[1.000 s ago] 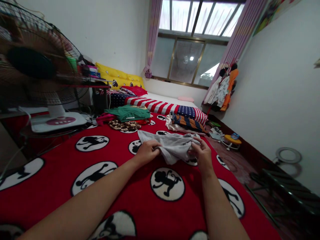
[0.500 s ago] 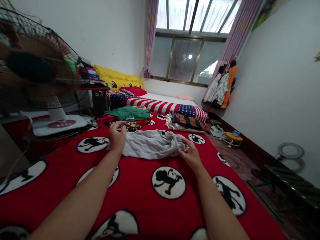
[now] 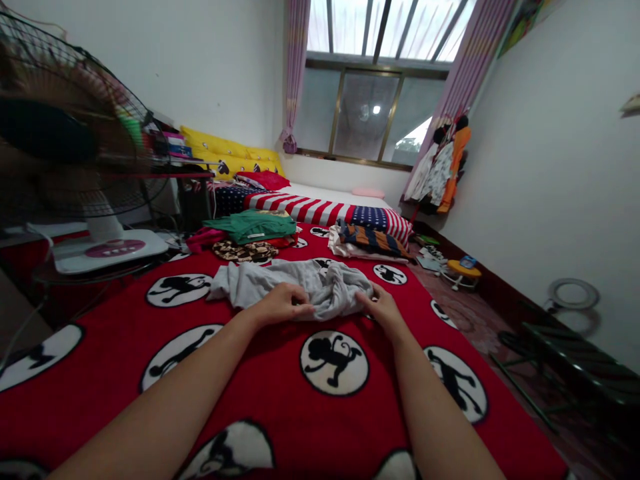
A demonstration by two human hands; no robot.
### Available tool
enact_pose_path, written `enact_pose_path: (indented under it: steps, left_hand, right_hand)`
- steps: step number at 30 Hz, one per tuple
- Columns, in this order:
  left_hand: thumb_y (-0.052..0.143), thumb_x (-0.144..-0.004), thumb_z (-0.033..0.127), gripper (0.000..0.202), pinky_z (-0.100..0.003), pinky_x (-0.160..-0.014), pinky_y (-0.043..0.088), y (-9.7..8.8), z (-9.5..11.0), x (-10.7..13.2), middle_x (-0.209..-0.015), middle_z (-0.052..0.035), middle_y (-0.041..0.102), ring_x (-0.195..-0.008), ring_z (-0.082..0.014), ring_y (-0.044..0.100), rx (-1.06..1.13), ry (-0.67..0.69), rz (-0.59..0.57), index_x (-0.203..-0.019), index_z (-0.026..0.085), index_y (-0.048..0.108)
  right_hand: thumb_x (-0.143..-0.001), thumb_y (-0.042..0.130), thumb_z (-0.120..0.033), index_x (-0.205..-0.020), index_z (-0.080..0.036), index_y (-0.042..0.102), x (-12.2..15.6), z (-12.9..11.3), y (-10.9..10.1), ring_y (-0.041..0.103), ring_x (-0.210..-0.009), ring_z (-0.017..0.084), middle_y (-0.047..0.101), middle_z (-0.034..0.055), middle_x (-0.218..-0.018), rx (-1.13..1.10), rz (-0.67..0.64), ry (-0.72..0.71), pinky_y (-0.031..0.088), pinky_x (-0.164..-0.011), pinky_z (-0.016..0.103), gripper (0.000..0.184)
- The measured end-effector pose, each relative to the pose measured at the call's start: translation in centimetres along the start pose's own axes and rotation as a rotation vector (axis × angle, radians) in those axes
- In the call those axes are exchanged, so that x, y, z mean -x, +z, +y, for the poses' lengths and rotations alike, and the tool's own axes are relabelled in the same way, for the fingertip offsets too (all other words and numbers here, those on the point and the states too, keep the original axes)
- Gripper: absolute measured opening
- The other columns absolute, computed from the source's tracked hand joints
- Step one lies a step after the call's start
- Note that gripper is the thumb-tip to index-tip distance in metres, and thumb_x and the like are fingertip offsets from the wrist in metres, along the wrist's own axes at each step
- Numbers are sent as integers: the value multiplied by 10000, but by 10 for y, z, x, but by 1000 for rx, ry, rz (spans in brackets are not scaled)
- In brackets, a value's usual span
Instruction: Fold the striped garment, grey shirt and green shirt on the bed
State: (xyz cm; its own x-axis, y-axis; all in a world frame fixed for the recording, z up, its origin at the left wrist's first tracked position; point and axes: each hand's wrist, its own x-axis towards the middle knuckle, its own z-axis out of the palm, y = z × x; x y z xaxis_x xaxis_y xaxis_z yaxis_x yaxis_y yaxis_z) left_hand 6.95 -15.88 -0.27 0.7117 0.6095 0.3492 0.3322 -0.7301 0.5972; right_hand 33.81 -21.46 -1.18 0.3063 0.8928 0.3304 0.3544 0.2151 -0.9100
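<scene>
A crumpled light grey garment (image 3: 250,280) lies across the red blanket (image 3: 400,427) with its pale round monkey patches. It is bunched and twisted at the right end and flatter at the left; what kind of garment it is does not show. My left hand (image 3: 283,303) is at the middle of its near edge, fingers curled on the cloth and thumb pointing right; the far fingertips are hidden. At the right end, my right hand (image 3: 384,310) pinches the bunched fabric between thumb and fingers.
Behind the garment are a green folded cloth (image 3: 260,227), a brown patterned cloth (image 3: 245,251) and a stack of folded clothes (image 3: 373,241). A fan (image 3: 107,243) stands at the left. A yellow stool (image 3: 464,269) and a dark green rack (image 3: 580,360) are on the right.
My left hand has moved right and nearer, from the garment's left end to its middle. My right hand stays at the right end. The view has shifted slightly.
</scene>
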Motion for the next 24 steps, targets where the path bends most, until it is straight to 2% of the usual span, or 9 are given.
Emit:
enact_pose_path:
  steps: [2,4,7,10,13,17,20,22,24]
  left_hand:
    - [543,-859,457,371,-214,-522,382,-4,0,1,-574,3,610,-540,-126,555,45,-107,3,-734,144,699]
    - [516,-874,456,349,-226,-531,405,-7,-1,2,-591,6,636,-541,-140,577,24,-175,62,-917,166,706]
    - [645,-787,375,386,-290,-736,478,-9,-3,2,-908,-49,708,-813,-200,646,-161,-106,211,-1137,211,660]
    - [697,-735,315,494,-343,-914,439,-7,-2,2,-1191,-98,630,-1064,-244,585,-227,33,222,-1212,208,623]
    - [647,-758,283,410,-304,-819,466,1,6,1,-1059,-71,666,-930,-211,614,-136,71,143,-1154,180,629]
    - [606,-687,174,86,-253,-641,428,10,17,-2,-753,-17,632,-707,-167,570,-114,87,160,-761,165,648]
    - [519,-715,121,135,-252,-633,422,8,17,-4,-685,-14,627,-673,-153,566,-55,41,295,-692,166,645]
    - [524,-762,157,150,-252,-639,439,3,16,-6,-765,-34,664,-724,-160,594,37,8,449,-765,165,673]
    - [569,-799,247,143,-255,-662,463,-1,17,-6,-882,-59,688,-829,-182,620,139,14,580,-807,169,689]
  right_hand:
    - [-627,725,-400,-877,-169,701,3,-7,0,529,-515,131,637,0,-643,-111,-66,28,417,-470,239,342]
    - [-620,714,-349,-795,-188,683,6,-17,-4,519,-514,117,613,-19,-621,-238,-99,28,413,-476,225,239]
    - [-607,672,-302,-740,-228,649,7,-30,-11,587,-643,135,660,-16,-774,-406,-89,-12,466,-560,235,154]
    - [-582,684,-246,-665,-231,632,7,-34,-15,635,-811,163,690,-9,-944,-567,-58,-45,504,-672,262,100]
    - [-590,726,-240,-682,-226,652,7,-33,-12,648,-872,187,698,10,-1013,-601,-92,-48,512,-724,298,119]
    - [-603,776,-359,-914,-242,667,10,-30,0,649,-874,210,703,37,-1016,-444,-182,-73,504,-712,317,349]
    - [-577,791,-409,-919,-207,674,8,-27,5,634,-748,193,699,33,-831,-400,-100,-60,489,-626,285,414]
    - [-592,778,-420,-827,-189,666,5,-24,4,606,-648,169,666,17,-718,-427,-26,-42,485,-580,280,347]
    - [-608,759,-427,-817,-201,642,1,-23,1,604,-646,161,654,4,-721,-483,49,-52,502,-597,294,329]
